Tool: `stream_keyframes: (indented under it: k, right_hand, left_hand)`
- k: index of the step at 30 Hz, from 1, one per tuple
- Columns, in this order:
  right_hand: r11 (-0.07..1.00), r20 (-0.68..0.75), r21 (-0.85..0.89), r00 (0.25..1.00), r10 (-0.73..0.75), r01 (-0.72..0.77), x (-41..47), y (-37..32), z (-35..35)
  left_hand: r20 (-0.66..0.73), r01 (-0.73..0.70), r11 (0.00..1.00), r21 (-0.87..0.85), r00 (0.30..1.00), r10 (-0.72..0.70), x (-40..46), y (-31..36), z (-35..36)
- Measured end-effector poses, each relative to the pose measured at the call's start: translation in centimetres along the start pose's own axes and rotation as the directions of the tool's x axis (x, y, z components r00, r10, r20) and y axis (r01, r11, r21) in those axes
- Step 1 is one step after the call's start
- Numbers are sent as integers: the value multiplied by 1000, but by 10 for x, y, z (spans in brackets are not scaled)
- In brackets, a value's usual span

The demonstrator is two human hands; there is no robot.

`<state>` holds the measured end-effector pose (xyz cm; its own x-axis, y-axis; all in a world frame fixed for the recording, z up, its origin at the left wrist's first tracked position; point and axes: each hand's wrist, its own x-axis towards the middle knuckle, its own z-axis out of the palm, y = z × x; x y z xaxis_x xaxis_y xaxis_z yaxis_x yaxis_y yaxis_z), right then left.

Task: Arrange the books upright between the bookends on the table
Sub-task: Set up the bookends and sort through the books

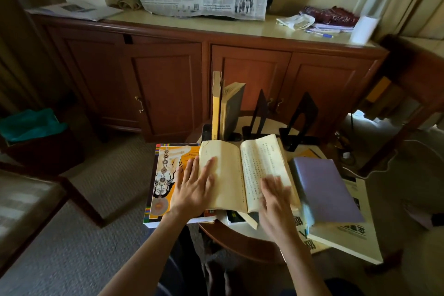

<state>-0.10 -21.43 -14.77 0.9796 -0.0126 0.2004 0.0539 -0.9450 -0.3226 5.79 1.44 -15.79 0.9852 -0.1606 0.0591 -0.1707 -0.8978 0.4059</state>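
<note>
Two books (227, 108) already stand upright at the far side of the round table (230, 243), a yellow-spined one and a dark one leaning beside it. Just right of them stand two black bookends (298, 120), apart from each other, with bare tabletop between. Your left hand (192, 187) lies flat, fingers straight and spread, on the left page of an open yellowed book (245, 173). Your right hand (276, 202), blurred, rests with fingers extended on the right page. Under the open book's left edge lies a large orange-covered book (165, 175), overhanging the table rim. At the right, a purple book (326, 190) lies tilted on a white book (348, 240), which also overhangs the rim.
</note>
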Motion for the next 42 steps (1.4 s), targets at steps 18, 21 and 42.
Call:
stream_keyframes:
  k: [18,21,42]
  right_hand:
    - [987,239,65,963,127,-147,45,15,-4]
    - [959,104,154,970,222,-236,-5,22,1]
    - [-205,525,840,658,540,-502,-41,25,-38]
  left_hand:
    - [62,24,1000,9,998,-25,1,5,-7]
    - [145,68,997,-46,988,-61,10,9,-18]
    - [228,-14,940,-341,969,98,-11,110,-3]
